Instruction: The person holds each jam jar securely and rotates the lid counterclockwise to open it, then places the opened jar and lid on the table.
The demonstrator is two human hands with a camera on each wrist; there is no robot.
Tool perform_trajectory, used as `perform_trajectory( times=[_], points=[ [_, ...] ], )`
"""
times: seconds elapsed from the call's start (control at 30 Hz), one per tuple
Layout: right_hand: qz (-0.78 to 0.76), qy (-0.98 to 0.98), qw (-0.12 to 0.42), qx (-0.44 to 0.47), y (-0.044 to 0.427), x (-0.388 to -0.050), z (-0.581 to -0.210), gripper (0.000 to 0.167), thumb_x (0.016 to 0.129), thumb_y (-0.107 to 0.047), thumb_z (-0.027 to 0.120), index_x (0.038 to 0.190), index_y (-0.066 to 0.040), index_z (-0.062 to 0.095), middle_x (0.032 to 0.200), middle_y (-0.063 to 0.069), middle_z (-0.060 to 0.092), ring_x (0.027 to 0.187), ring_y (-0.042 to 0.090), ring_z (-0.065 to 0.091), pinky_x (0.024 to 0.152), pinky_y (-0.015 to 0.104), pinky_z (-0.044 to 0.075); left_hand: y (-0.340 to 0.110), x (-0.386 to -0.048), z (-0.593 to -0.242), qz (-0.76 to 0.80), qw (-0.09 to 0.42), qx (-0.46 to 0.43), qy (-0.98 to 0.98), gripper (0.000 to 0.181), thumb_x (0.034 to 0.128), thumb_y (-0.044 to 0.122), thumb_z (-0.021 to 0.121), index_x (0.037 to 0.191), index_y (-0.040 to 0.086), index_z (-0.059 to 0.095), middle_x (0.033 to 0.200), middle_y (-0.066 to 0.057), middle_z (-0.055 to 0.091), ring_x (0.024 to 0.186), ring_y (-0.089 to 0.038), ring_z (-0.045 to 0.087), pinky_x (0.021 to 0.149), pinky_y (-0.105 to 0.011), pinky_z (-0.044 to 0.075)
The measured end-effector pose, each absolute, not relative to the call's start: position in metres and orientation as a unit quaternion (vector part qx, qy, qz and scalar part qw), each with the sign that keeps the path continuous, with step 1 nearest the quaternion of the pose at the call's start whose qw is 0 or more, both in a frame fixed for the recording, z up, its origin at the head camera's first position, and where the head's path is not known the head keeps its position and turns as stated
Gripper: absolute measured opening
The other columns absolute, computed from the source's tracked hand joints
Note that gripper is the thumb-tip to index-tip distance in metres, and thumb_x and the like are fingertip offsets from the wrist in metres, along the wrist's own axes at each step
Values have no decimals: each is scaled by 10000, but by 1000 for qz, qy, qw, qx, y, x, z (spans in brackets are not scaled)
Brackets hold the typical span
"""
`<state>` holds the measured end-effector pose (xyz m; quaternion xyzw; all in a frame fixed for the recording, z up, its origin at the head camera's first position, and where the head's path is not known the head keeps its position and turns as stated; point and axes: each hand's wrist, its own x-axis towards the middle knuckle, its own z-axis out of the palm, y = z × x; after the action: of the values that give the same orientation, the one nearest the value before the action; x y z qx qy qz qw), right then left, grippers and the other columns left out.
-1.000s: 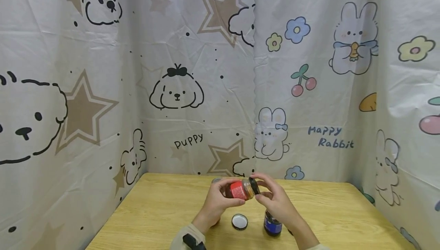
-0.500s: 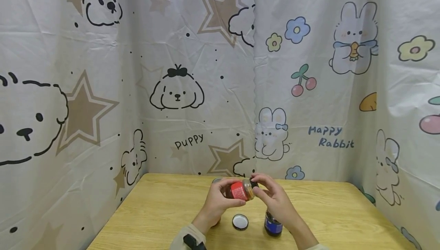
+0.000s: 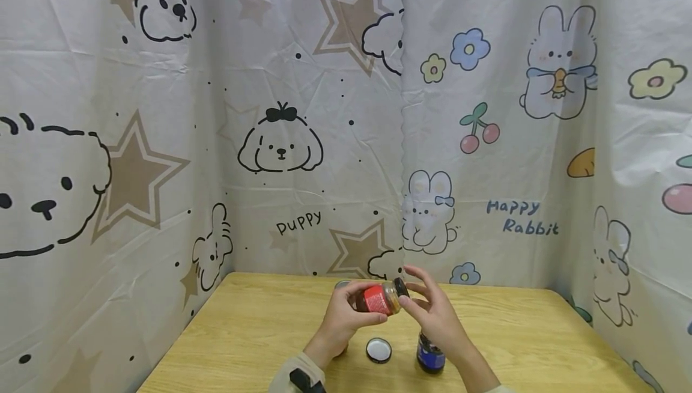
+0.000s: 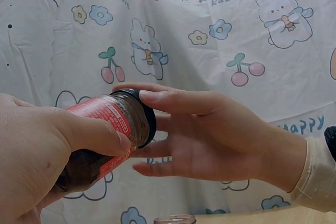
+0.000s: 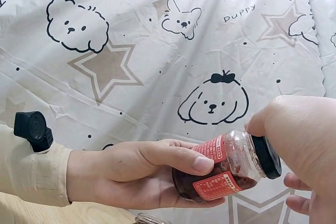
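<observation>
The red-labelled jar (image 3: 376, 300) is held in the air above the counter (image 3: 259, 321), tipped well over so that its black lid (image 5: 266, 156) points toward the right hand (image 3: 434, 313). The left hand (image 3: 342, 315) carries it alone, its fingers wrapped round the body and the thumb lying along the label, a grip that probably serves to stop the glass from turning and leaves the neck free. The right hand keeps a lighter touch: its thumb meets the lid's edge while the lower fingers are spread apart and stand off from it, perhaps because this hand needs room to shift round the rim. The sideways tilt seems chosen so that both hands can come at the jar from opposite ends. Below, the blue-labelled jar (image 3: 430, 354) stands upright near the right forearm, and a loose lid (image 3: 378, 350) lies with its white inside up, between the two forearms. Something dark shows beside the left wrist, though too much of it is covered to say what it is. The counter has a pale yellow wood grain, and creased cream curtains (image 3: 367, 158) printed with puppies, rabbits, stars and flowers enclose it.
</observation>
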<state>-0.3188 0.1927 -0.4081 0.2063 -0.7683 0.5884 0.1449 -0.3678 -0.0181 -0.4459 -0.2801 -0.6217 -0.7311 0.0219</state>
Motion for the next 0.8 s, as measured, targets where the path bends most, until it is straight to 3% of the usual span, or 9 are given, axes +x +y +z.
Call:
perform_trajectory(
  times=[0.17, 0.33, 0.5, 0.67, 0.8],
  points=[
    [580, -784, 136, 174, 192, -320, -409, 506, 1005, -196, 705, 1475, -109, 539, 1441, 163, 534, 1159, 295, 605, 933, 368, 525, -18, -367, -446, -732, 23, -276, -623, 563, 745, -62, 886, 1269, 37, 709, 1211, -145, 617, 1066, -272, 632, 858, -334, 582],
    [577, -786, 131, 179, 193, -319, -409, 472, 1010, -168, 691, 1454, -77, 562, 1406, 146, 573, 1151, 281, 607, 941, 360, 518, -18, -367, -446, -732, 22, -273, -624, 569, 738, -66, 887, 1268, 38, 710, 1211, -146, 615, 1063, -274, 632, 858, -335, 583],
    [582, -776, 125, 211, 194, -319, -409, 444, 1006, -61, 658, 1440, -105, 574, 1440, 140, 552, 1264, 355, 557, 1024, 468, 483, -19, -367, -445, -736, 18, -270, -621, 567, 740, -72, 882, 1268, 36, 709, 1214, -146, 610, 1071, -276, 626, 862, -338, 581],
    [586, -759, 132, 253, 196, -319, -409, 501, 943, 88, 601, 1411, -88, 574, 1475, 152, 530, 1364, 404, 483, 1096, 665, 347, -19, -368, -445, -735, 21, -276, -619, 573, 740, -72, 885, 1274, 32, 706, 1219, -143, 608, 1084, -276, 623, 871, -342, 577],
    [592, -747, 133, 272, 196, -318, -409, 456, 949, 79, 601, 1387, -45, 573, 1516, 176, 456, 1401, 435, 433, 1094, 694, 317, -19, -368, -445, -733, 24, -278, -620, 575, 741, -66, 888, 1277, 34, 704, 1219, -140, 612, 1083, -272, 623, 870, -339, 576]
  ],
)
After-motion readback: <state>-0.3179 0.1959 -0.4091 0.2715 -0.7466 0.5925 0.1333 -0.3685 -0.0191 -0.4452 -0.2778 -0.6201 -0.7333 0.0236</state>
